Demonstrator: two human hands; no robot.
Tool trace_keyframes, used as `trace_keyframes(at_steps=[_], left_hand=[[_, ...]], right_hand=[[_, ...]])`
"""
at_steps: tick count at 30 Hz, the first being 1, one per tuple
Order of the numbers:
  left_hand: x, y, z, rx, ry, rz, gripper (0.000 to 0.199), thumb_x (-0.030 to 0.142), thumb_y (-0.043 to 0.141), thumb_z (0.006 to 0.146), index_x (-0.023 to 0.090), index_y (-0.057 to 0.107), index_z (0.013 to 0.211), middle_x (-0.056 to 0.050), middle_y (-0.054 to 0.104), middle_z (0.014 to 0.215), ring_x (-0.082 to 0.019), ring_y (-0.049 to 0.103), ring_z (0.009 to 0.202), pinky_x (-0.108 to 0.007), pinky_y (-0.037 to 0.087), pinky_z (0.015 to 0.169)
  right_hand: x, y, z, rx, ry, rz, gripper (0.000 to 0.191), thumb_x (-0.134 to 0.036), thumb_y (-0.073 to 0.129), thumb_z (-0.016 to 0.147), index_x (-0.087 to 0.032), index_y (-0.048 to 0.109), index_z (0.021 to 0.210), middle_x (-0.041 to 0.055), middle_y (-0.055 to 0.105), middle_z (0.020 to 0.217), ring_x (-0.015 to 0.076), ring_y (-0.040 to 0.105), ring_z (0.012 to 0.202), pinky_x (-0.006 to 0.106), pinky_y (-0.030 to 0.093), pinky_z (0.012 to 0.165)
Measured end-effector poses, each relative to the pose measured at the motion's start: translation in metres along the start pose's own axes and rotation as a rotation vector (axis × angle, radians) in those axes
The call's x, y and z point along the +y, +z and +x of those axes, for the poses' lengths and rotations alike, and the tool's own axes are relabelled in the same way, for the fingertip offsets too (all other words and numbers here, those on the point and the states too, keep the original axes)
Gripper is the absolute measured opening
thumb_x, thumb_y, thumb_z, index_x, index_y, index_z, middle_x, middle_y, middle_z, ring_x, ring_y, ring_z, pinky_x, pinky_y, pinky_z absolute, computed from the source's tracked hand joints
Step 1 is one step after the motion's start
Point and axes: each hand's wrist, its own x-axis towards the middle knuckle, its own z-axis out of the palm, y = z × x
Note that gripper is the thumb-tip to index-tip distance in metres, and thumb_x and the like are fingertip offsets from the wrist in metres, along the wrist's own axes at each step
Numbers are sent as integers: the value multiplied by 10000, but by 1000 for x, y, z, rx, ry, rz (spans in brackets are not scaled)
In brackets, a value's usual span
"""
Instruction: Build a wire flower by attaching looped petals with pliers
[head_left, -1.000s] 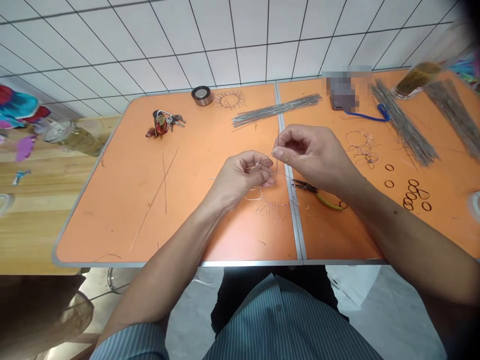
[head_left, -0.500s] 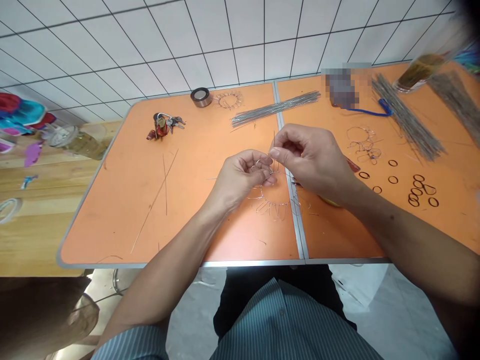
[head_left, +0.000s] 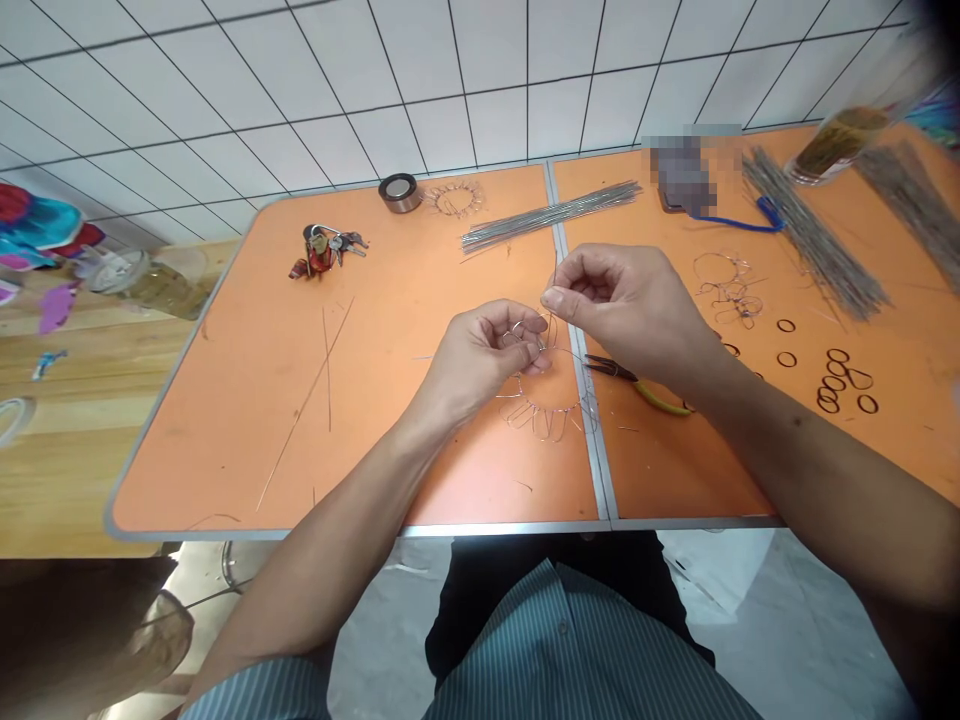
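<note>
- The left hand point(head_left: 491, 350) pinches a wire ring point(head_left: 553, 409) mid-tabletop point(head_left: 225, 400), nearer the front edge.
- The right hand's point(head_left: 619, 305) fingers pinch a thin wire point(head_left: 556, 268).
- Loops point(head_left: 545, 428) line the ring's front; the part between hands looks undone. How much is left, I can't tell.
- The pliers point(head_left: 622, 373) show more than half a second ago.

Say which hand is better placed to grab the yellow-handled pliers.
Probably the right hand: the pliers lie beside it, though it pinches a wire; the left hand is farther, holding wirework.

The wire ring point(head_left: 552, 409) is silvery, tabletop point(head_left: 420, 270) orange, shirt point(head_left: 517, 640) striped blue.
</note>
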Motion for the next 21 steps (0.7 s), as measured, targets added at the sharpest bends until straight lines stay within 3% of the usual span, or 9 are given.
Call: trace_keyframes(at_steps=[7, 12, 21], left_hand=[[1, 1, -2, -21, -31, 27, 151, 129, 812, 780, 172, 780, 921, 9, 725, 789, -113, 711, 660, -248, 580, 664], [0, 1, -3, -10, -7, 65, 156, 260, 910, 811, 174, 784, 843, -9, 731, 789, -106, 658, 665, -245, 541, 655], [-4, -2, 0, 14, -33, 78, 182, 308, 906, 838, 187, 780, 791, -11, 722, 740, -120, 669, 659, -257, 545, 662]], right_hand=[[4, -1, 5, -69, 98, 106, 129, -273, 771, 929, -257, 701, 822, 19, 754, 829, 205, 681, 803, 365, 527, 738], [5, 2, 3, -100, 105, 132, 130, -308, 802, 923, -260, 713, 840, 29, 778, 833, 219, 692, 804, 361, 530, 695], [8, 0, 4, -140, 131, 175, 168, -353, 797, 968, -253, 710, 865, 29, 800, 848, 188, 708, 747, 344, 555, 701]])
